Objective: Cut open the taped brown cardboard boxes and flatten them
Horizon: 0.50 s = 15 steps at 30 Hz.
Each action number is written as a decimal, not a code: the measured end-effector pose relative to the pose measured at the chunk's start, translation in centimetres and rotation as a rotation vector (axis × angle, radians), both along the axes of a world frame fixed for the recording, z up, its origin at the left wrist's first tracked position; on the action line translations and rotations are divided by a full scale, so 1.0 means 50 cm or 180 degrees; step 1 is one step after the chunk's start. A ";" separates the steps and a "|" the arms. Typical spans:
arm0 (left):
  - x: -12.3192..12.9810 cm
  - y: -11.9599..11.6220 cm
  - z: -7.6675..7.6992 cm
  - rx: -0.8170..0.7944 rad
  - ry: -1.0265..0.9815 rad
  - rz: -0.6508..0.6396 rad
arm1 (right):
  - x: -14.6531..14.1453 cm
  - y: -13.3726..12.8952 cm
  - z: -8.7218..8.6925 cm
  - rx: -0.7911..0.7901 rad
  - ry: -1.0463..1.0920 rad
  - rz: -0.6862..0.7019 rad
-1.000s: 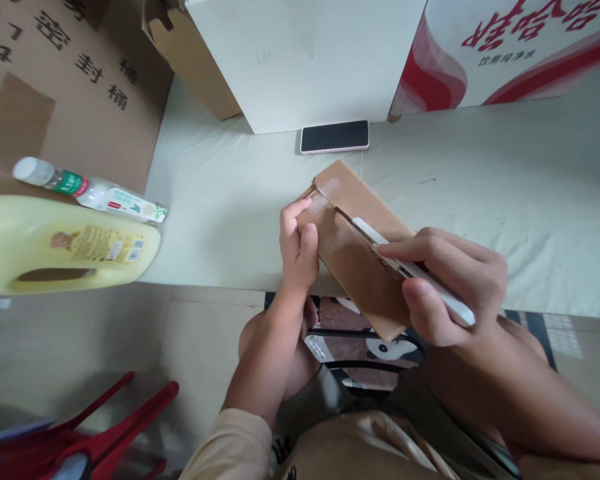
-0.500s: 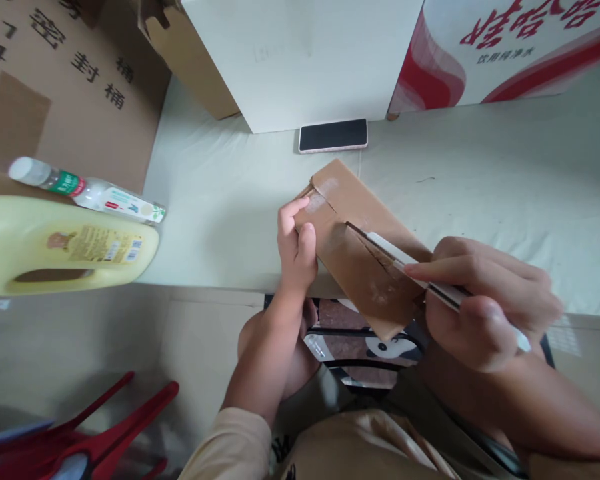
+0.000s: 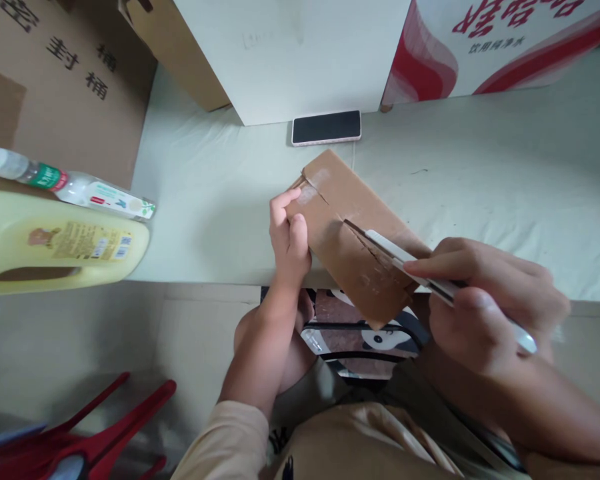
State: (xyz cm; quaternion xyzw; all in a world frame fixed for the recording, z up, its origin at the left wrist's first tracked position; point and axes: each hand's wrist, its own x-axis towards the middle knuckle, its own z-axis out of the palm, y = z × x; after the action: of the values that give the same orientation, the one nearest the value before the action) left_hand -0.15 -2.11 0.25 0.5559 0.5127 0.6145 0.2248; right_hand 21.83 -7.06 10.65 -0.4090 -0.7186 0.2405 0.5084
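Note:
A brown cardboard piece [image 3: 350, 233] is tilted over the front edge of the cloth-covered table, with cut slits and scuffed patches on its face. My left hand [image 3: 291, 233] is closed on its upper left edge, thumb on the face. In my right hand [image 3: 495, 300] is a white utility knife [image 3: 405, 263], its blade pointing up and left. The blade tip lies at the upper end of a ragged slit in the middle of the cardboard. My right index finger presses along the knife's body.
A phone [image 3: 326, 128] lies before a white box [image 3: 300, 60]. At the left are a clear bottle [image 3: 85, 190], a yellow jug [image 3: 65, 243] and a large carton [image 3: 80, 127]. A red-and-white box [image 3: 430, 67] stands at the back right. A red stool [image 3: 115, 427] is at the lower left.
The view has shifted slightly, so the background sits a little further left and higher. The cardboard's lower end has tipped slightly; both hands keep their holds.

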 end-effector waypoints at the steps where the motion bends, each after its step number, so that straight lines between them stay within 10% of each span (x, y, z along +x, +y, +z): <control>1: 0.002 0.000 0.001 0.0007 -0.0033 0.0006 | -0.004 0.003 -0.001 0.0122 0.0128 0.0013; 15: 0.010 0.001 0.000 0.0042 -0.0260 -0.0172 | -0.016 0.033 -0.046 0.0793 0.0309 0.0284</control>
State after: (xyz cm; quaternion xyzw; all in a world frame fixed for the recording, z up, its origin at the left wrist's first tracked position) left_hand 0.33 -2.04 0.24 0.5455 0.4839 0.6337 0.2584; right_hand 21.02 -5.42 8.36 -0.2983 -0.7350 0.1913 0.5781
